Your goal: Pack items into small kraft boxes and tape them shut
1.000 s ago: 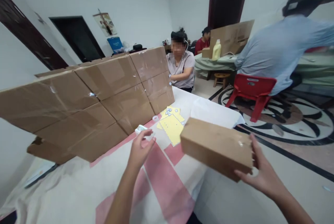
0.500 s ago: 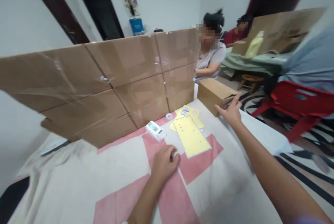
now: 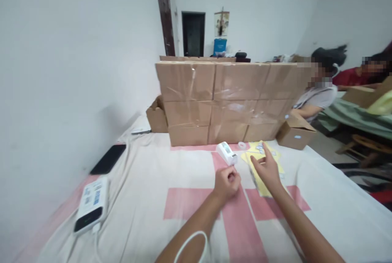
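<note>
My left hand (image 3: 227, 182) rests on the cloth with its fingers curled into a loose ring, and nothing shows in it. Just beyond it lies a small white device with a screen (image 3: 226, 153). My right hand (image 3: 268, 170) is open over the yellow sheets (image 3: 261, 185), its thumb and forefinger apart; part of the sheets is hidden beneath it. Small white pieces with dark edges (image 3: 260, 147) lie on the yellow paper near its fingertips. A roll of clear tape (image 3: 241, 145) sits between the device and the sheets. To the right stands a cardboard box (image 3: 295, 132) with a small label.
A wall of taped cardboard boxes (image 3: 211, 110) spans the table's back. On the left lie a black phone (image 3: 108, 159) and a white power bank (image 3: 92, 203) with a cable. A person (image 3: 318, 95) sits beyond the boxes at right, and another person (image 3: 355, 76) farther off.
My right hand has left the cardboard box and come over the yellow sheets. My left hand's fingers have curled closer together. The view has swung left, bringing the phone and power bank into sight.
</note>
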The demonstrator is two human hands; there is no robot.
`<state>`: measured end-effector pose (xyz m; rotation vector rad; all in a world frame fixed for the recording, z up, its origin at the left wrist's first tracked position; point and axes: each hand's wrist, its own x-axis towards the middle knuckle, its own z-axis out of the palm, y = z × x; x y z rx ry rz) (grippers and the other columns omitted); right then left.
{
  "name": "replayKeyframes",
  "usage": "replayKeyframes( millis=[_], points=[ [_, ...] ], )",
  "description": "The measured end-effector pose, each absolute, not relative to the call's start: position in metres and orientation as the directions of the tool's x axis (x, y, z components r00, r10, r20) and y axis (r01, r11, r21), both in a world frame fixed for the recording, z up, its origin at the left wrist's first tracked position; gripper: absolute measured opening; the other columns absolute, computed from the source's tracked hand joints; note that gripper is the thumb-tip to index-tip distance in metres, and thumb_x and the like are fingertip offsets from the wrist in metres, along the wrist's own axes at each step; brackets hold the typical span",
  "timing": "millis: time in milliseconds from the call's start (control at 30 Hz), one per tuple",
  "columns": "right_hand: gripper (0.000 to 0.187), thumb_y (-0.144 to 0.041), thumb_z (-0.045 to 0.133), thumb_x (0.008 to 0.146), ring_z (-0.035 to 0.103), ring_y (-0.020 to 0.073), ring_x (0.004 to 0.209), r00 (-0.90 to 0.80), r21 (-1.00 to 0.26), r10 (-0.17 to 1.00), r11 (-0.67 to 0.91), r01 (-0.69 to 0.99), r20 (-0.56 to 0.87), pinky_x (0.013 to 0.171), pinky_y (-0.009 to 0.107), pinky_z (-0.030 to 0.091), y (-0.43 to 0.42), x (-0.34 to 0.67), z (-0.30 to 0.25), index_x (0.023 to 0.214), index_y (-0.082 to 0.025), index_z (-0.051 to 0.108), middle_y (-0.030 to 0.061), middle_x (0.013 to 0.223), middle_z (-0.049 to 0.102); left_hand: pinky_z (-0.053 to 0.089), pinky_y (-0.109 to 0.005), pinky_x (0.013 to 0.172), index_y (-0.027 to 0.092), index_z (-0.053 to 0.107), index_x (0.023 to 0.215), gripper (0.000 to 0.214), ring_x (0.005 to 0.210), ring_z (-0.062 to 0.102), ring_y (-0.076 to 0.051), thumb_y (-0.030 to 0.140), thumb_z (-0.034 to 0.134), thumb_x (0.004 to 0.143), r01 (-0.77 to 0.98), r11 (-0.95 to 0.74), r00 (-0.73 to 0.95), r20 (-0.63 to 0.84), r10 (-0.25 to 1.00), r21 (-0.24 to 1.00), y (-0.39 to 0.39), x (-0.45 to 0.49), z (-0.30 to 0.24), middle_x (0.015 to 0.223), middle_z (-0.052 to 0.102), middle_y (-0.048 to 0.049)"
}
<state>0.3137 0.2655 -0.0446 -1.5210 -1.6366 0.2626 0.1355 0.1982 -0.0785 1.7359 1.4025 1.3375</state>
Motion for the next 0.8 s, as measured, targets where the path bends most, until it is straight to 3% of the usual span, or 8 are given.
replayKeyframes(
  millis=[100, 200, 267, 333, 400, 533, 667, 800],
  points=[
    [0.070, -0.040, 0.056, 0.087, 0.062, 0.0192, 0.062, -0.115, -0.651, 0.891, 0.404, 0.643, 0.439, 0.069, 0.037, 0.056, 0.243, 0.233, -0.037, 0.150, -0.012, 0.046, 0.0109, 0.096, 0.074, 0.049, -0.026, 0.059, 0.015, 0.060, 0.082, 0.034, 0.061, 0.053, -0.010, 0.046, 0.059, 0.096, 0.363, -0.293, -0.342, 0.419, 0.841, 0.884, 0.204, 0.086, -0.064, 0.070, 0.056, 0.0040],
    [0.062, -0.030, 0.053, 0.088, 0.063, 0.0175, 0.065, -0.343, -0.612, 0.809, 0.586, 0.532, 0.477, 0.072, 0.038, 0.058, 0.246, 0.144, -0.034, 0.148, -0.015, 0.049, 0.0149, 0.120, 0.071, 0.054, -0.029, 0.066, 0.015, 0.062, 0.098, 0.030, 0.072, 0.059, -0.012, 0.045, 0.056, 0.098, 0.357, -0.212, -0.624, 0.402, 0.670, 0.910, 0.223, -0.001, -0.048, 0.086, 0.062, -0.0005],
    [0.062, -0.025, 0.052, 0.087, 0.069, 0.0201, 0.079, -0.451, -0.577, 0.728, 0.685, 0.445, 0.517, 0.084, 0.041, 0.059, 0.256, 0.080, -0.028, 0.148, -0.016, 0.049, 0.0159, 0.137, 0.064, 0.056, -0.032, 0.071, 0.015, 0.062, 0.107, 0.032, 0.079, 0.062, -0.014, 0.045, 0.057, 0.097, 0.371, -0.119, -0.740, 0.371, 0.561, 0.921, 0.239, -0.072, -0.042, 0.095, 0.065, -0.0032],
    [0.063, -0.021, 0.050, 0.086, 0.068, 0.0251, 0.110, -0.526, -0.526, 0.642, 0.764, 0.374, 0.558, 0.101, 0.045, 0.054, 0.269, 0.015, -0.014, 0.149, -0.018, 0.049, 0.0139, 0.148, 0.055, 0.058, -0.037, 0.080, 0.016, 0.062, 0.115, 0.034, 0.090, 0.065, -0.018, 0.044, 0.059, 0.096, 0.393, -0.002, -0.804, 0.345, 0.485, 0.919, 0.253, -0.142, -0.043, 0.107, 0.066, -0.0061],
    [0.063, -0.020, 0.050, 0.087, 0.055, 0.0270, 0.135, -0.573, -0.481, 0.587, 0.806, 0.345, 0.572, 0.112, 0.046, 0.047, 0.284, -0.046, 0.007, 0.150, -0.019, 0.048, 0.0109, 0.155, 0.048, 0.056, -0.045, 0.092, 0.017, 0.061, 0.121, 0.036, 0.106, 0.063, -0.022, 0.043, 0.060, 0.096, 0.435, 0.119, -0.822, 0.339, 0.458, 0.893, 0.266, -0.200, -0.050, 0.121, 0.064, -0.0091],
    [0.067, -0.019, 0.050, 0.089, 0.039, 0.0311, 0.147, -0.574, -0.435, 0.627, 0.779, 0.452, 0.527, 0.115, 0.048, 0.043, 0.320, -0.141, 0.054, 0.154, -0.013, 0.039, 0.0137, 0.165, 0.031, 0.038, -0.060, 0.115, 0.020, 0.057, 0.133, 0.045, 0.138, 0.046, -0.032, 0.040, 0.065, 0.093, 0.594, 0.264, -0.720, 0.355, 0.596, 0.760, 0.293, -0.274, -0.073, 0.149, 0.049, -0.0118],
    [0.056, -0.015, 0.056, 0.085, 0.055, 0.0358, 0.127, -0.556, -0.387, 0.742, 0.670, 0.633, 0.376, 0.103, 0.049, 0.048, 0.356, -0.193, 0.065, 0.141, -0.011, 0.049, 0.0206, 0.145, 0.053, 0.016, -0.069, 0.122, 0.024, 0.051, 0.142, 0.056, 0.151, 0.023, -0.037, 0.037, 0.068, 0.090, 0.687, 0.317, -0.616, 0.291, 0.732, 0.654, 0.325, -0.310, -0.088, 0.162, 0.034, -0.0104],
    [0.026, -0.023, 0.051, 0.093, 0.060, 0.0320, 0.110, -0.535, -0.307, 0.730, 0.672, 0.674, 0.426, 0.093, 0.045, 0.048, 0.360, -0.199, 0.049, 0.117, -0.016, 0.060, 0.0165, 0.123, 0.063, 0.020, -0.070, 0.121, 0.025, 0.047, 0.145, 0.058, 0.151, 0.025, -0.037, 0.036, 0.066, 0.092, 0.678, 0.317, -0.582, 0.221, 0.783, 0.663, 0.337, -0.324, -0.090, 0.162, 0.033, -0.0099]
  ],
)
